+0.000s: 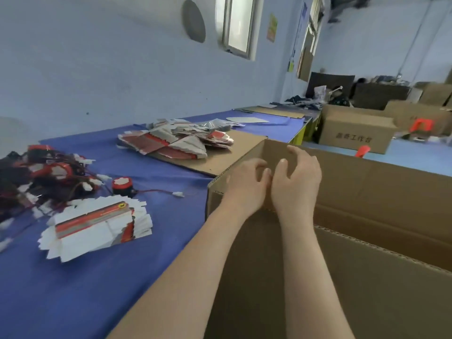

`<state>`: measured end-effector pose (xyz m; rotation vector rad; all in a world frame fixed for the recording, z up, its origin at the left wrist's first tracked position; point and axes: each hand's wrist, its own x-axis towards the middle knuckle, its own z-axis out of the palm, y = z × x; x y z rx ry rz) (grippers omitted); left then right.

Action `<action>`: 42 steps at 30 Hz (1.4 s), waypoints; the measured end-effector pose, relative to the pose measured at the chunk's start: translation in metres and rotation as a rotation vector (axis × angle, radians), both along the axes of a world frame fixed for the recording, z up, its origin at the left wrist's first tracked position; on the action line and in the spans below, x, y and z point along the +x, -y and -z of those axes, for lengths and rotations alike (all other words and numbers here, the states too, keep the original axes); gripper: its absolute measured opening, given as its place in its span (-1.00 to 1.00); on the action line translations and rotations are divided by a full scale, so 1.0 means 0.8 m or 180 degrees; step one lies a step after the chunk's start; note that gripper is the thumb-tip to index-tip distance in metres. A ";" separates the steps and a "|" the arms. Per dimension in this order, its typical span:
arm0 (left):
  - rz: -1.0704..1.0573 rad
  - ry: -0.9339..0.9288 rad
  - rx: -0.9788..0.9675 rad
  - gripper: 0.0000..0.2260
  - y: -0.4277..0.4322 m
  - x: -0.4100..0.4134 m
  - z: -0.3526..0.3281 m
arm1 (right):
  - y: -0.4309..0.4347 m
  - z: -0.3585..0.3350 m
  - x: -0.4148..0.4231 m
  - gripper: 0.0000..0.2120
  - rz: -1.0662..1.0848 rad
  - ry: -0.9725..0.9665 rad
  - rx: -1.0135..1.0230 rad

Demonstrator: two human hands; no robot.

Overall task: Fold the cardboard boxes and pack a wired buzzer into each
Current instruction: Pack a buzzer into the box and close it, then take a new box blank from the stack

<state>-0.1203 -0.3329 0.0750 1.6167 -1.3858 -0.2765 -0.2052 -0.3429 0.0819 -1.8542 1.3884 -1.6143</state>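
Reaching forward side by side, the left hand (247,185) and right hand (297,182) hover over the corner of a big open brown carton (381,189). They touch each other, and both have loosely curled fingers that hold nothing visible. The carton stands against the right edge of a blue-covered worktop (102,294). On the worktop, near the left, lies a fanned stack of flat white-and-red boxes (97,226). Just behind it sits a single red wired buzzer (121,183), its lead trailing right to a white plug (178,194). A tangled pile of buzzers (44,172) lies at the far left. Further back, more flat boxes (176,143) are heaped on a cardboard sheet (220,157).
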 end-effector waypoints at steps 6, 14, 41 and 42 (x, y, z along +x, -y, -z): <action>-0.1364 -0.0674 -0.0629 -0.77 -0.084 0.143 0.034 | -0.056 0.041 0.145 -0.78 -0.1968 0.0502 0.0460; -0.2566 -0.0974 0.0785 -0.66 -0.184 0.301 0.130 | -0.102 0.143 0.294 -0.71 -0.2196 -0.1177 0.1056; -0.3154 -0.1169 0.0446 -0.80 -0.171 0.342 0.170 | -0.046 0.160 0.319 -0.67 -0.2278 -0.2711 0.0974; -0.3182 -0.1206 0.0417 -0.79 -0.170 0.343 0.171 | -0.046 0.157 0.321 -0.69 -0.2329 -0.2759 0.1024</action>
